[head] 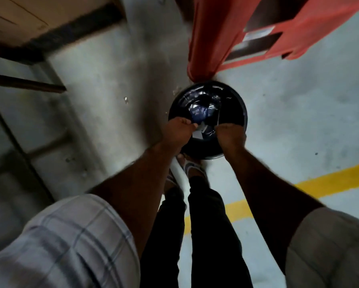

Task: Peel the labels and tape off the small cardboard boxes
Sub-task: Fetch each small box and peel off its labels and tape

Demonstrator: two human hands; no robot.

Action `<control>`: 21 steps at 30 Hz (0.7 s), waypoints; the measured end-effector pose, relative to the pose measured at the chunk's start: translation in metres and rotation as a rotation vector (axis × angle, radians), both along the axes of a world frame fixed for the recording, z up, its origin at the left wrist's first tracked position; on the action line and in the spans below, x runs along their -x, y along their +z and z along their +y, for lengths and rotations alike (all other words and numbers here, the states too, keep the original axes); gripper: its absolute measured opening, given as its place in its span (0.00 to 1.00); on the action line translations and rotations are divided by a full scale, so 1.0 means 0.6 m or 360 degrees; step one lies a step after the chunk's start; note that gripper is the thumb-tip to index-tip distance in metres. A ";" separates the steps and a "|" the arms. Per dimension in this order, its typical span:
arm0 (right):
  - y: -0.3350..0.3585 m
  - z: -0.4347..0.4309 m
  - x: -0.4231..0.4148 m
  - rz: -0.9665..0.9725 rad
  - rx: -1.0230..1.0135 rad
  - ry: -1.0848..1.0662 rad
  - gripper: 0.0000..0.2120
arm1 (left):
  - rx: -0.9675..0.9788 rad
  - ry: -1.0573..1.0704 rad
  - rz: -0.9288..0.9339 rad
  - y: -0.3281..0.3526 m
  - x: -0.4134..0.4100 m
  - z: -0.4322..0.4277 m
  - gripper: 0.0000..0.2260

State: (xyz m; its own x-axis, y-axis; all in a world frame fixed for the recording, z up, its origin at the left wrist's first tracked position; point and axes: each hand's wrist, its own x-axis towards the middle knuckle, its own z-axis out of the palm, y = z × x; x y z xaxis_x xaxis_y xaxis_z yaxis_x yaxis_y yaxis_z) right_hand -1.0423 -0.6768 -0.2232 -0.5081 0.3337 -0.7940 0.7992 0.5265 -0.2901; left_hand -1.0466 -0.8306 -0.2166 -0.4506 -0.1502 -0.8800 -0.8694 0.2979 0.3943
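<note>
Both hands are over the round black bin (236,113) at centre of frame, w/ a black liner inside. Left hand (179,129): fingers curled, pinching a white label scrap (198,133) just above the bin's opening. Right hand (230,135): also curled, at the bin's near-right rim; can't tell what it grips, if anything, too blurred. Red plastic piece (226,34) at upper right, just beside the bin's far edge. Yellow floor line (330,181) at lower right.
</note>
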 end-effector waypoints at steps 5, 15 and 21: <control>-0.022 -0.036 -0.027 0.0089 0.0015 0.0024 0.13 | 0.0042 -0.0093 0.0041 -0.007 0.000 -0.001 0.14; 0.190 0.016 -0.017 0.0236 0.0118 -0.0037 0.16 | -0.0041 -0.0267 0.0214 0.236 0.029 0.002 0.08; 0.434 0.106 -0.068 0.0416 0.0078 -0.0115 0.23 | -0.0131 -0.0421 0.0338 0.489 0.024 0.020 0.14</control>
